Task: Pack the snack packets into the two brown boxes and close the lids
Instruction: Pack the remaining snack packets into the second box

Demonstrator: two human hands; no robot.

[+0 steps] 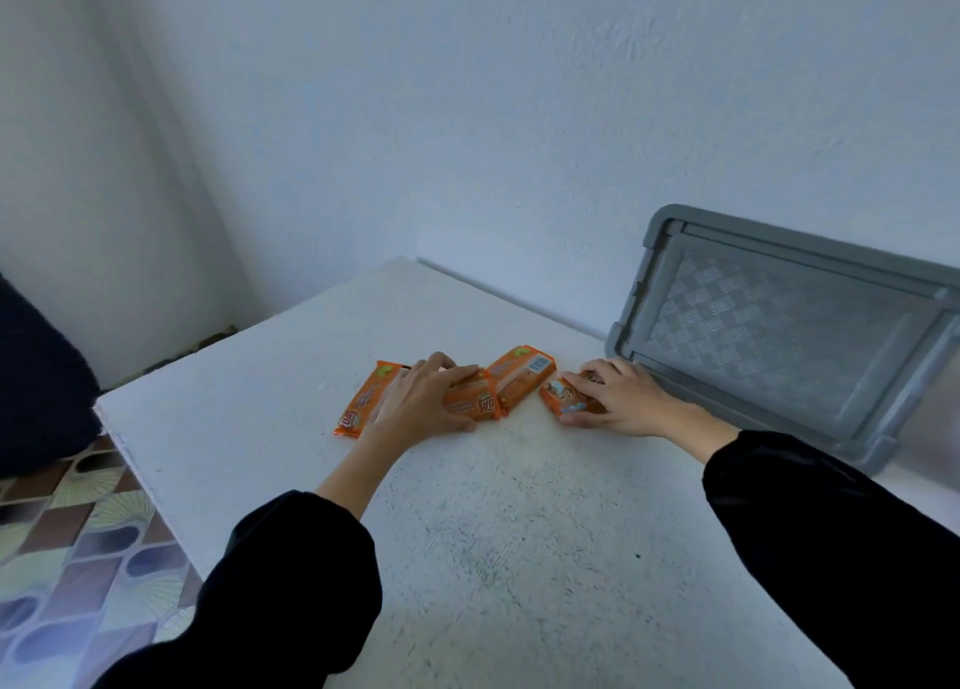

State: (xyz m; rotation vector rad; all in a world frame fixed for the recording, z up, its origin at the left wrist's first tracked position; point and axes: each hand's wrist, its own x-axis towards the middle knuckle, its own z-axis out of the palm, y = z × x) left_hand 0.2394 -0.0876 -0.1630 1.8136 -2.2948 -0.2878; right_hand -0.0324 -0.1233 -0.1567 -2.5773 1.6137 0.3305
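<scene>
Four orange plastic snack packets [519, 382] lay unpacked at twelve o'clock: left hand [421, 402] clasped one, right hand [618, 397] pinched another; no brown boxes showed.

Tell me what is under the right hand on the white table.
The right hand grips an orange plastic snack packet lying on the white table. One cartoon-printed end shows; the rest is covered by the hand.
</scene>
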